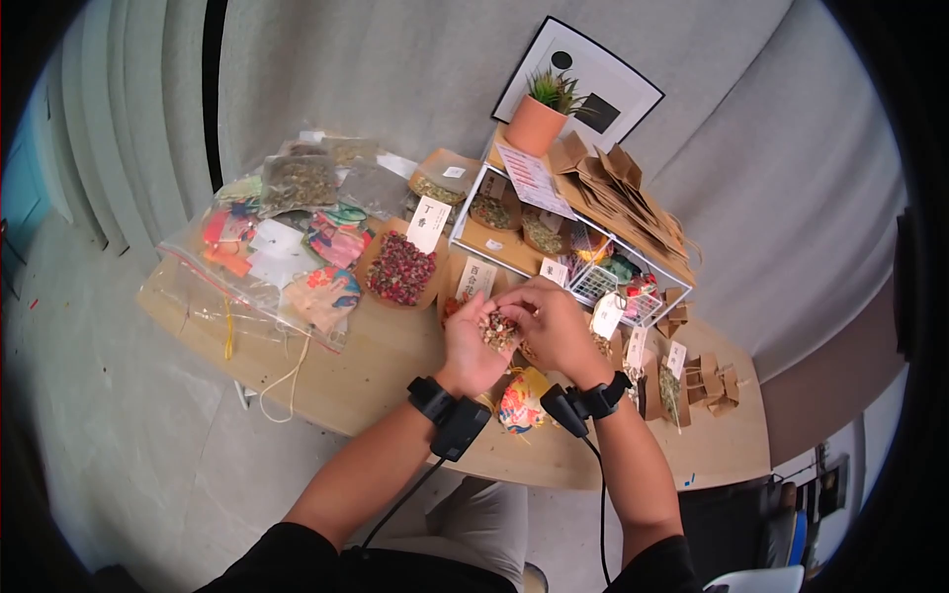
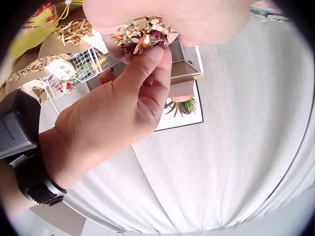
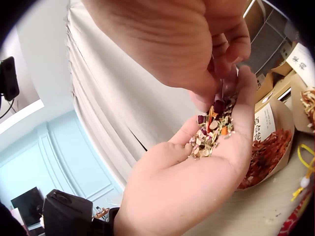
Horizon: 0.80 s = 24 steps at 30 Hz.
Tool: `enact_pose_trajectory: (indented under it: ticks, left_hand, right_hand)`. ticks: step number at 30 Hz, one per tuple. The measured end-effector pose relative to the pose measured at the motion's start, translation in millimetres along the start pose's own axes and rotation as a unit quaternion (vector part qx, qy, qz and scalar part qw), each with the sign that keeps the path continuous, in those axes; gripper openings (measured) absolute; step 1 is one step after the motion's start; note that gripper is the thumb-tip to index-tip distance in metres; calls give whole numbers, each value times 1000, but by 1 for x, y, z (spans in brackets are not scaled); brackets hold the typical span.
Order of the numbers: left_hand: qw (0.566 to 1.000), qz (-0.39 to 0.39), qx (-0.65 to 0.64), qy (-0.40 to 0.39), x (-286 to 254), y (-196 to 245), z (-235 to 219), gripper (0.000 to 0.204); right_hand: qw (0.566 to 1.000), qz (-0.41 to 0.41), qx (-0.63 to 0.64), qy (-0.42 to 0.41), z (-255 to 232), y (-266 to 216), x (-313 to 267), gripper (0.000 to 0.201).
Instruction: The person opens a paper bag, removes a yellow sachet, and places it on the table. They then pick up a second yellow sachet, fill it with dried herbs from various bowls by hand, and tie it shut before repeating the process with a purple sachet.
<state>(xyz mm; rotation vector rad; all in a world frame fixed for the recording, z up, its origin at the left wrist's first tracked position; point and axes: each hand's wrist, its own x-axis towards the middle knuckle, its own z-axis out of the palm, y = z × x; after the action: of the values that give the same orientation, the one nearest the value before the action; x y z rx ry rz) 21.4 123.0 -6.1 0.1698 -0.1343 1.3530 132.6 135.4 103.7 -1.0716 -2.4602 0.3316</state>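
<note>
My left hand [image 1: 467,348] is turned palm up, cupping a small heap of mixed dried herbs [image 3: 209,137]. Pale chips, orange bits and dark red buds show in the heap. From above, my right hand [image 1: 561,331] reaches into it; in the left wrist view its thumb and fingertips pinch at the herbs [image 2: 142,37] beside a dark red bud. Beneath the hands lies a yellow patterned sachet [image 1: 522,400] on the table. A kraft bag of reddish dried petals [image 3: 268,160] stands close to the left hand, partly hidden by it in the head view.
A kraft bag of dried rosebuds [image 1: 400,269] stands left of the hands. Farther left lies a clear plastic bag [image 1: 188,296] with fabric sachets. Behind are a wire-sided shelf [image 1: 494,247], folded paper bags [image 1: 623,198] and a potted plant [image 1: 537,124]. Several small herb bags line the right side.
</note>
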Motion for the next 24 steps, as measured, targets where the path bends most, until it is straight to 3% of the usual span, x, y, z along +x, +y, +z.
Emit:
enact_pose_trajectory:
  ticks: [7,13,16,19,24]
  left_hand:
    - [993,8,22,114,-9,1,30,48]
    - [997,-7,22,69,-6,2,2,47]
    - [995,-44,-60,-64,-4,7,-7,50]
    - [997,-1,13,80,-4,1,11,54]
    - [996,16,10,84,-4,0,15,56]
  right_hand:
    - [993,64,89,49,2,2,-2,15]
    - [999,-19,21,-20,1,-11,-3,16]
    - [999,-25,6,-26,4,-9,-2,17]
    - [999,7,31,-24,4,-11,-1,16]
    - [988,71,140,-10,6,-2,1,17]
